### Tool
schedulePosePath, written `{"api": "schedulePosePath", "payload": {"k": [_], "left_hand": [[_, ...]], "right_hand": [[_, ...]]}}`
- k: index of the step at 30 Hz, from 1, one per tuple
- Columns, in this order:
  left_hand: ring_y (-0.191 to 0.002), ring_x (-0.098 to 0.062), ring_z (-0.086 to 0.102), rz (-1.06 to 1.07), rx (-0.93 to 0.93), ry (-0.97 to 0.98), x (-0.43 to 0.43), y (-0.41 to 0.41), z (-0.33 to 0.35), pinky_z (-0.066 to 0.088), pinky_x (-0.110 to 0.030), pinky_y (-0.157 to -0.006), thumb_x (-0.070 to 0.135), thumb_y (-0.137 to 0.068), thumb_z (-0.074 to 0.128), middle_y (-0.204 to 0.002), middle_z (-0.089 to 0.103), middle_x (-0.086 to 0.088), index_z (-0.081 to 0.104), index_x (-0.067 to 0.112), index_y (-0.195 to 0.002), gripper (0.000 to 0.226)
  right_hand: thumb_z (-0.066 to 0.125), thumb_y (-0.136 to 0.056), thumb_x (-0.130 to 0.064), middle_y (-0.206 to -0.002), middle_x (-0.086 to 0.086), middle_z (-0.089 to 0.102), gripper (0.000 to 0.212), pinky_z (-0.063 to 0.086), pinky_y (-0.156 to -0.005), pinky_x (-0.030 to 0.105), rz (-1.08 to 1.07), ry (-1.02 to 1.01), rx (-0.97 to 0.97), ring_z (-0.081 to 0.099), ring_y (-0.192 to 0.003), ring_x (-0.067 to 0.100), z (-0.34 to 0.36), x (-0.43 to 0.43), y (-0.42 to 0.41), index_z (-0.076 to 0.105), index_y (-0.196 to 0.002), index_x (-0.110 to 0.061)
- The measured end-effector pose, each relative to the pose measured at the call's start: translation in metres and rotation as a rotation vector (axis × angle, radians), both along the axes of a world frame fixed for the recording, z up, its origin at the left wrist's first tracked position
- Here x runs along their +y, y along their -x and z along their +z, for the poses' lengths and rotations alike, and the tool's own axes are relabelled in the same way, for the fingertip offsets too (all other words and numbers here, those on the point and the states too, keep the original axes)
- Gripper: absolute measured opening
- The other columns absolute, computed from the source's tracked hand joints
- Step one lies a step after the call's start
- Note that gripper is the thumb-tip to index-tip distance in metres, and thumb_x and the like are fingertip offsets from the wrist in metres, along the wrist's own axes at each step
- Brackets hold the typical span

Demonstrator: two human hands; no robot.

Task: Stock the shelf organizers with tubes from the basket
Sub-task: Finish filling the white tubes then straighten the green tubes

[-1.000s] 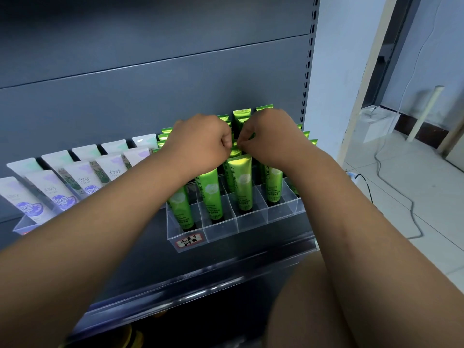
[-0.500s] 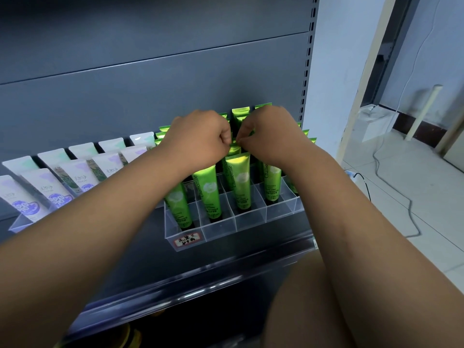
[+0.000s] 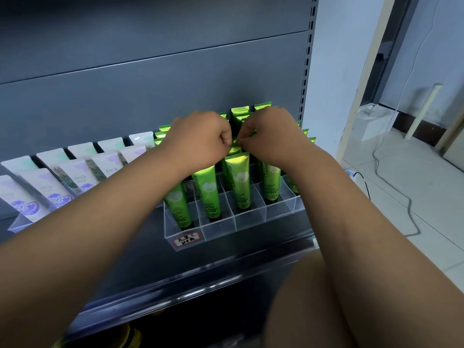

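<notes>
Writing: "Chamomile" runs up the side of the green tubes (image 3: 238, 182), with a white flower printed beside it. A red-edged sticker (image 3: 187, 239) on the front of the organizer (image 3: 221, 227) bears handwritten characters. The pale tubes (image 3: 80, 177) carry Chinese print too blurred to read.
Hands: the left hand (image 3: 200, 139) and right hand (image 3: 271, 136) are curled, knuckles up, with fingertips meeting. Both pinch the flat crimped top of one tube (image 3: 234, 149).
Tube: it stands upright among the green tubes, just behind the front row, which hides its body.
Organizer: clear hard plastic with square cells stepping up toward the back. The front cells hold glossy tubes cap-down.
Pale tubes: white with lilac and mint marks, leaning back in a second clear rack (image 3: 17, 224) at the left.
Shelf: matte grey metal back panel (image 3: 150, 84), a slotted upright (image 3: 307, 71) just right of the organizer, and a clear rail (image 3: 200, 285) along the front edge.
Room: a tiled floor (image 3: 414, 172) opens to the right, crossed by a black cable (image 3: 409, 204), with a white box (image 3: 376, 121) by the wall.
</notes>
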State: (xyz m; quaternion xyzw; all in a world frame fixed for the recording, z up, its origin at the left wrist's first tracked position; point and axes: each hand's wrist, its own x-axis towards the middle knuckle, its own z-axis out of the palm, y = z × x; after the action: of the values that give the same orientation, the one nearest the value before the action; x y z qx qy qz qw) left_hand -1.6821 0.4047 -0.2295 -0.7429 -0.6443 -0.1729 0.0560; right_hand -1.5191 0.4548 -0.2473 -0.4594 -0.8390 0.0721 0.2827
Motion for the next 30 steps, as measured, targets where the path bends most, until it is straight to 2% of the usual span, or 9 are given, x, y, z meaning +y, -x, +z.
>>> {"api": "schedulePosePath", "payload": {"k": [7,11,16,22,26,30], "left_hand": [[-0.092,-0.020,0.067,-0.014,-0.066,-0.004,-0.001,0.004,0.001,0.055,-0.045,-0.088,0.027,-0.086,0.069,-0.077,0.065,0.017,0.076,0.028,-0.082,0.007],[-0.088,-0.020,0.067,0.007,-0.134,-0.068,0.001,0.014,0.001,0.055,-0.045,-0.086,0.029,-0.088,0.066,-0.073,0.064,0.020,0.074,0.028,-0.080,0.011],[-0.088,-0.021,0.069,0.028,-0.205,-0.095,0.000,0.022,0.003,0.056,-0.045,-0.087,0.036,-0.077,0.056,-0.073,0.066,0.019,0.073,0.032,-0.078,0.017],[-0.088,-0.020,0.069,0.024,-0.184,-0.078,0.003,0.022,0.001,0.056,-0.045,-0.088,0.032,-0.081,0.061,-0.072,0.064,0.022,0.070,0.034,-0.074,0.011],[-0.087,-0.020,0.068,0.013,-0.168,-0.071,0.002,0.020,-0.001,0.056,-0.045,-0.087,0.037,-0.078,0.058,-0.071,0.064,0.022,0.063,0.041,-0.067,0.013],[-0.087,-0.020,0.069,0.017,-0.161,-0.074,0.005,0.021,-0.003,0.057,-0.044,-0.085,0.029,-0.081,0.063,-0.071,0.063,0.023,0.063,0.040,-0.066,0.019]], "right_hand": [[0.063,-0.083,-0.018,-0.086,-0.001,0.075,0.017,0.057,-0.080,0.037,0.016,0.021,0.021,0.067,-0.088,0.019,0.002,-0.002,-0.002,0.080,-0.085,-0.022],[0.061,-0.082,-0.016,-0.085,-0.002,0.075,0.019,0.057,-0.080,0.036,0.022,0.024,0.016,0.067,-0.087,0.018,0.002,-0.003,-0.005,0.079,-0.082,-0.022],[0.061,-0.083,-0.016,-0.086,-0.002,0.075,0.020,0.057,-0.080,0.034,0.016,0.043,0.035,0.068,-0.088,0.017,0.004,-0.006,-0.007,0.080,-0.084,-0.022],[0.060,-0.084,-0.019,-0.083,0.003,0.075,0.019,0.058,-0.079,0.037,-0.010,0.035,0.000,0.068,-0.085,0.021,0.003,-0.002,-0.005,0.079,-0.082,-0.016],[0.062,-0.083,-0.019,-0.082,0.002,0.075,0.017,0.059,-0.079,0.037,-0.012,0.044,0.004,0.069,-0.084,0.020,0.004,-0.002,-0.005,0.079,-0.079,-0.018],[0.063,-0.083,-0.019,-0.084,0.000,0.075,0.017,0.058,-0.080,0.037,0.003,0.065,0.012,0.069,-0.085,0.019,0.005,-0.004,-0.006,0.079,-0.081,-0.019]]}}
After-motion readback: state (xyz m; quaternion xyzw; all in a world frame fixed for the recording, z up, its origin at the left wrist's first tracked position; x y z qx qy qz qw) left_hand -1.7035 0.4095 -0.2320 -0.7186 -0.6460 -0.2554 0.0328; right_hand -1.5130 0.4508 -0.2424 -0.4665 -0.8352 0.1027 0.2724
